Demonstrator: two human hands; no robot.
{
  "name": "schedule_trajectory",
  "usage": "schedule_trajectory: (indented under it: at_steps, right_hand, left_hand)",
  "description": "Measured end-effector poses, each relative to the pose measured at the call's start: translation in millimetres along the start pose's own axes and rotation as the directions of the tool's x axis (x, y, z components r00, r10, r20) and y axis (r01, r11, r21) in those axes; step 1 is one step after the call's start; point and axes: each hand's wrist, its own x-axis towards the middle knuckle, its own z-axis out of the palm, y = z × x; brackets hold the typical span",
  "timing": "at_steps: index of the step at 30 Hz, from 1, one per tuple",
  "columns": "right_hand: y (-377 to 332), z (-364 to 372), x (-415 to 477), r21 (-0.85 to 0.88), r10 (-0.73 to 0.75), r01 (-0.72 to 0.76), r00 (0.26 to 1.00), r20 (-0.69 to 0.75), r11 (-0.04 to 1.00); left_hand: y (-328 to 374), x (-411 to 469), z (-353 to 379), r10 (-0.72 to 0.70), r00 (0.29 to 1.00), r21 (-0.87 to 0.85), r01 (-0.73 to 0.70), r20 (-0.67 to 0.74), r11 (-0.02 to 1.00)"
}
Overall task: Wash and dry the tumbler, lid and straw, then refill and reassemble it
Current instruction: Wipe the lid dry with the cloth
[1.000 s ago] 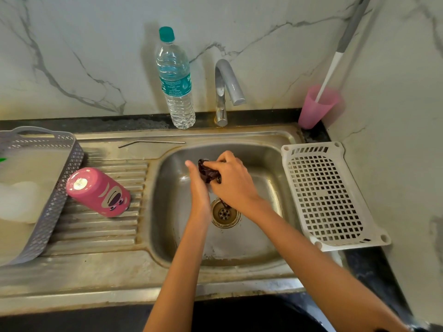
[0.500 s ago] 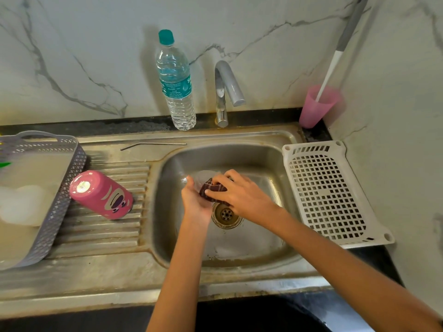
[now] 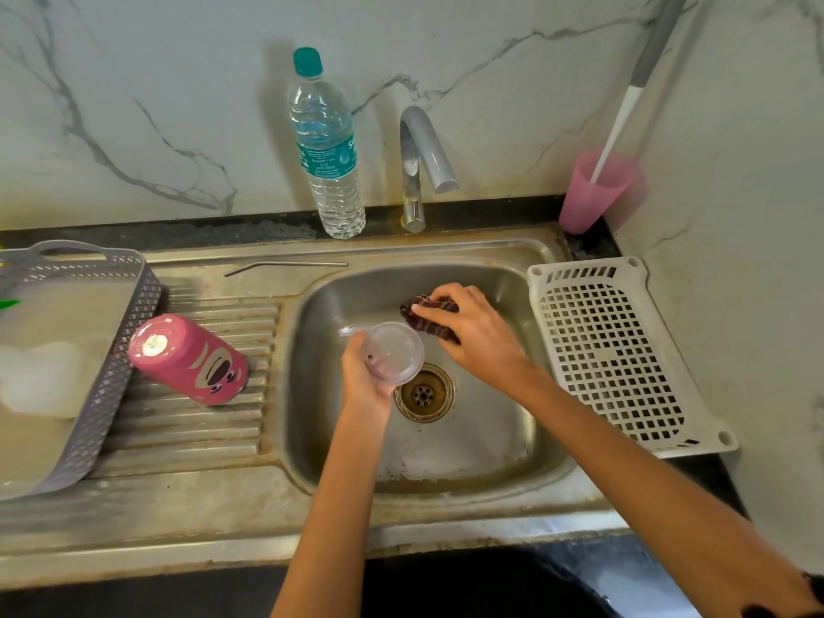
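Lid (image 3: pixel 392 352) is gripped in the left hand (image 3: pixel 363 385) above the drain (image 3: pixel 423 394), flat face up; the right hand (image 3: pixel 472 336), clutching a scrubber (image 3: pixel 434 327), sits just beyond it to the right.

A rack (image 3: pixel 620 363) is laid just right of the right hand (image 3: pixel 477 332); a basket (image 3: pixel 98 421) is set well left of the left hand (image 3: pixel 363 376). A tap (image 3: pixel 423 158) is mounted beyond both.
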Motion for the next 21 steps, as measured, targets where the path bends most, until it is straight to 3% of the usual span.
schedule_trajectory:
  at_steps: [4, 9, 11, 13, 16, 18, 21]
  right_hand:
    - [-12.9, -0.6, 8.7, 0.022, -0.081, 0.079, 0.990, 0.119, 0.997]
    - [-4.5, -2.5, 5.2, 0.216, 0.118, -0.181, 0.954, 0.276, 0.960]
    - [-2.6, -4.8, 2.8, 0.362, 0.258, -0.352, 0.924, 0.283, 0.863]
    - [-6.0, -8.4, 1.7, 0.542, 0.366, -0.506, 0.862, 0.351, 0.671]
    - [-14.1, -14.2, 1.0, 0.668, 0.373, -0.615, 0.788, 0.491, 0.419]
    - [-17.5, -17.6, -0.6, 0.676, 0.354, -0.628, 0.777, 0.520, 0.385]
    - [-23.7, -16.2, -5.1, 0.650, 0.320, -0.618, 0.786, 0.530, 0.442]
  left_hand:
    - [-8.2, 1.9, -2.0, 0.089, 0.994, 0.113, -0.095, 0.062, 0.989]
    - [-1.2, 6.4, -11.8, 0.170, 0.984, -0.063, -0.167, 0.045, 0.984]
    - [3.5, 9.1, -13.3, 0.180, 0.982, -0.118, -0.171, 0.065, 0.978]
    - [3.1, 8.8, -10.5, 0.153, 0.983, -0.103, -0.143, 0.104, 0.984]
    - [-1.1, 8.2, -3.7, 0.073, 0.993, -0.055, -0.068, 0.096, 0.996]
    - [-1.7, 9.5, -1.0, 0.045, 0.996, -0.019, -0.044, 0.082, 0.999]
    - [-2.0, 12.4, 4.2, 0.037, 0.999, 0.066, -0.040, 0.037, 0.997]
